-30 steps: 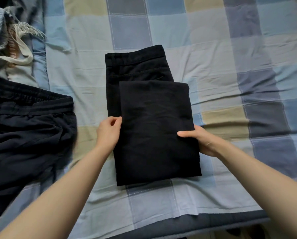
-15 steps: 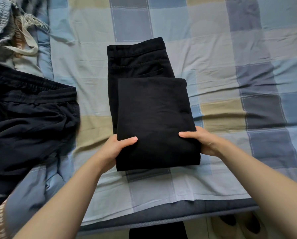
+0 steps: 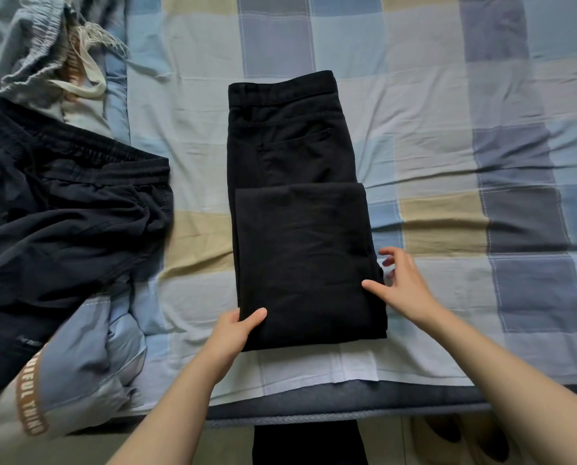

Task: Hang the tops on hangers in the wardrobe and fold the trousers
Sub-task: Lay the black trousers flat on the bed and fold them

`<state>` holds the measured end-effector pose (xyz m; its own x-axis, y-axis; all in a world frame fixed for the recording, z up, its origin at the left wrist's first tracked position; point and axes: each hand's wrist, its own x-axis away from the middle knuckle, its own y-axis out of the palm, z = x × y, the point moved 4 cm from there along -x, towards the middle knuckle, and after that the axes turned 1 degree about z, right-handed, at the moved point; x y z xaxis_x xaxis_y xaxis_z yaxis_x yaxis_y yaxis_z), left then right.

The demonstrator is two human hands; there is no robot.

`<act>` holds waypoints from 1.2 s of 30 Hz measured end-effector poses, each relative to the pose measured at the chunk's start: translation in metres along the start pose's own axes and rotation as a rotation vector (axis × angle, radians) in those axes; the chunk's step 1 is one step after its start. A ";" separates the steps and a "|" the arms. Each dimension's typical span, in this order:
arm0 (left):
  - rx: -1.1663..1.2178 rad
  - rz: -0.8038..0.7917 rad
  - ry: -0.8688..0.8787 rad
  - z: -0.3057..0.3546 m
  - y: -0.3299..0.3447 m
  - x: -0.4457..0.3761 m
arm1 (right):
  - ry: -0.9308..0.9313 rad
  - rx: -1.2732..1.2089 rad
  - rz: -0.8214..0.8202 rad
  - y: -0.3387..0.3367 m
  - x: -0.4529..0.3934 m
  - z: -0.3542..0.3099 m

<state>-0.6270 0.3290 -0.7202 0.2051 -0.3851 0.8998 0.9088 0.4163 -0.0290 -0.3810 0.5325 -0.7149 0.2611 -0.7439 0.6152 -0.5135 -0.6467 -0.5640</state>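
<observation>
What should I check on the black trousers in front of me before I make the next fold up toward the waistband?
1. Left hand has the near left corner of the half-folded black cotton trousers: ok, thumb on top, fingers hidden under the edge.
2. Right hand has the right edge: not ok, fingers spread, only the thumb touches the cloth.
3. Folded leg panel lies flat and square: ok, few creases.
4. Black waistband lies flat, clear to receive the fold: ok.
5. Crumpled dark navy elastic-waist trousers on the left are apart: ok, checked bedsheet shows between.
6. Layers under the panel are aligned: cannot tell, hidden.
</observation>
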 end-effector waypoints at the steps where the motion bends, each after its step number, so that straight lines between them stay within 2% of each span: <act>1: 0.053 -0.038 -0.008 -0.003 0.000 0.002 | 0.013 -0.064 -0.044 0.003 -0.002 -0.004; 3: 0.164 -0.093 -0.004 -0.010 0.000 0.006 | 0.024 -0.139 -0.087 0.010 -0.004 -0.010; 7: 0.358 -0.089 -0.004 -0.027 -0.002 0.008 | -0.017 -0.164 -0.008 0.011 0.000 -0.013; 10: 0.216 0.052 0.014 -0.030 -0.004 0.004 | 0.005 -0.134 -0.071 0.017 0.003 -0.006; 13: -0.003 0.310 0.093 -0.023 -0.008 0.000 | -0.003 0.057 -0.151 0.031 0.002 0.000; 16: -0.082 0.482 0.116 -0.015 -0.010 -0.001 | 0.072 0.001 -0.126 0.036 -0.003 0.007; 20: 0.021 0.374 0.023 -0.010 -0.016 -0.008 | 0.276 -0.162 0.127 0.028 0.003 0.014; 22: -0.048 0.266 -0.006 -0.009 -0.018 -0.014 | 0.345 -0.279 0.035 0.036 0.008 0.015; 24: -0.067 0.195 -0.008 -0.005 -0.019 -0.016 | 0.335 -0.314 -0.089 0.042 0.012 0.012; 29: -0.093 0.187 0.016 0.006 -0.023 0.001 | 0.227 -0.178 -0.067 0.028 0.031 -0.010; 36: 0.017 0.125 -0.025 -0.003 -0.016 0.077 | 0.190 -0.038 -0.167 0.005 0.109 -0.019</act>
<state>-0.6252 0.2901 -0.6514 0.3068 -0.3086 0.9004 0.8703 0.4740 -0.1340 -0.3706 0.4513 -0.6407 0.1890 -0.5796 0.7927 -0.5075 -0.7487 -0.4265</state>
